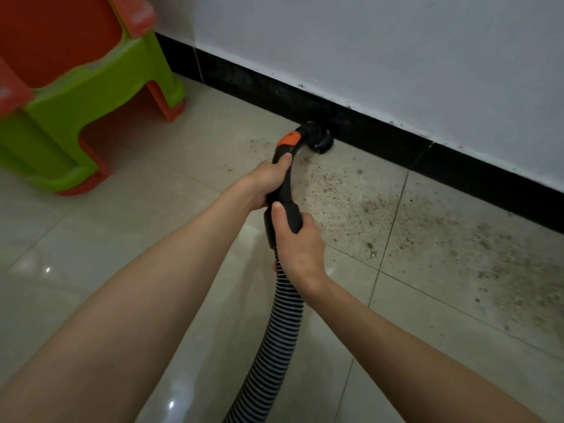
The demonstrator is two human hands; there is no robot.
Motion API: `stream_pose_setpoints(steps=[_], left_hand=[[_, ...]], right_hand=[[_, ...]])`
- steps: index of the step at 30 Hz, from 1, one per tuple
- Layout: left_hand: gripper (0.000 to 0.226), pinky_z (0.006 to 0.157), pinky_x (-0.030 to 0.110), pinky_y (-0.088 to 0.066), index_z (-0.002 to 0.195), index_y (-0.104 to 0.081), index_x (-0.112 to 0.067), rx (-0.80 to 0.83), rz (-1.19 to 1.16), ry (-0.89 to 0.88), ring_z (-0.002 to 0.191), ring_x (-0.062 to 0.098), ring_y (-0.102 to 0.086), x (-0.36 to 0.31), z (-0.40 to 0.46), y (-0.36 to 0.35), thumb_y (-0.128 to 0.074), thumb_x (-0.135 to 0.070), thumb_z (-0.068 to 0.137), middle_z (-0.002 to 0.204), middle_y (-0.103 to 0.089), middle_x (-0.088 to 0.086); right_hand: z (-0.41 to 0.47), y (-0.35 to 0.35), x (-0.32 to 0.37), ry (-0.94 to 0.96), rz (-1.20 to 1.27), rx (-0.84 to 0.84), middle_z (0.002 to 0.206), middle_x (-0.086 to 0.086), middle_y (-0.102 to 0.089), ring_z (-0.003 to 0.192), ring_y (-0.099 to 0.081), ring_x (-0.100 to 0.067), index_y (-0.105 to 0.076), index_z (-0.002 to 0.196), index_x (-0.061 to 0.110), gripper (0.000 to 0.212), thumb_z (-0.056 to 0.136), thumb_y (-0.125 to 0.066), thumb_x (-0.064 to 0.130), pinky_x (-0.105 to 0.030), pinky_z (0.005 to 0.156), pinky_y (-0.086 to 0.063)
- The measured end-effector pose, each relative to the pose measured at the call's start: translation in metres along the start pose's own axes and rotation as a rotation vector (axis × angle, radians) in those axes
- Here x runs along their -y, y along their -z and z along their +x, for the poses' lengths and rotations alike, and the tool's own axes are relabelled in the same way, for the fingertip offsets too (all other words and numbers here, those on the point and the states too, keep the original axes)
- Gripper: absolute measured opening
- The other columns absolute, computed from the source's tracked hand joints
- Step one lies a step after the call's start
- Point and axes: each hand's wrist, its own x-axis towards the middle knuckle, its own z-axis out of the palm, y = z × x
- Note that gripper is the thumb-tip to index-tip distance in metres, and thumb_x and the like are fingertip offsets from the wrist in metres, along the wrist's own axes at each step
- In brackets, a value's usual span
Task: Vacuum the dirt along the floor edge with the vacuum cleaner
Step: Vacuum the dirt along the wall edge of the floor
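- The ribbed hose lies nearest the camera, rising from the bottom edge between the two forearms up to the black handle
- The tiled floor is pale and glossy; it meets a black skirting board under a white wall
- Green and orange plastic stools, stacked, stand on the floor at upper left, well apart from the hands
- Dirt is scattered as brown specks over the tiles along the skirting, to the right of the handle
- The right hand grips the handle's lower end where the hose joins, fingers curled round it
- The left hand grips the handle higher up; its thumb lies along the top, just below an orange button
- The nozzle, dark and round, sits on the floor touching the skirting board
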Motion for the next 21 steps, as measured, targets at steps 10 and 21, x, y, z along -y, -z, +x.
stream_pose_setpoints(steps=[10,21], left_hand=[[0.052,0.061,0.029,-0.045,0.120,-0.049,0.001,-0.205,0.017,-0.042,0.073,0.020,-0.055,0.010,0.006,0.024,-0.038,-0.045,0.099,0.086,-0.055,0.007],[0.053,0.084,0.041,-0.053,0.121,-0.048,0.001,-0.352,-0.086,0.003,0.082,0.028,-0.059,0.022,-0.002,0.082,-0.036,-0.046,0.099,0.081,-0.056,0.009]], right_hand=[[0.015,-0.009,-0.003,0.043,0.112,0.196,0.074,-0.002,-0.060,0.046,-0.058,-0.010,-0.056,0.087,0.021,0.033,0.090,-0.057,0.054,-0.025,0.041,-0.048],[0.014,-0.044,0.014,0.064,0.028,0.363,0.071,0.000,-0.063,0.047,-0.059,-0.010,-0.057,0.086,0.020,0.038,0.088,-0.059,0.058,-0.028,0.047,-0.052]])
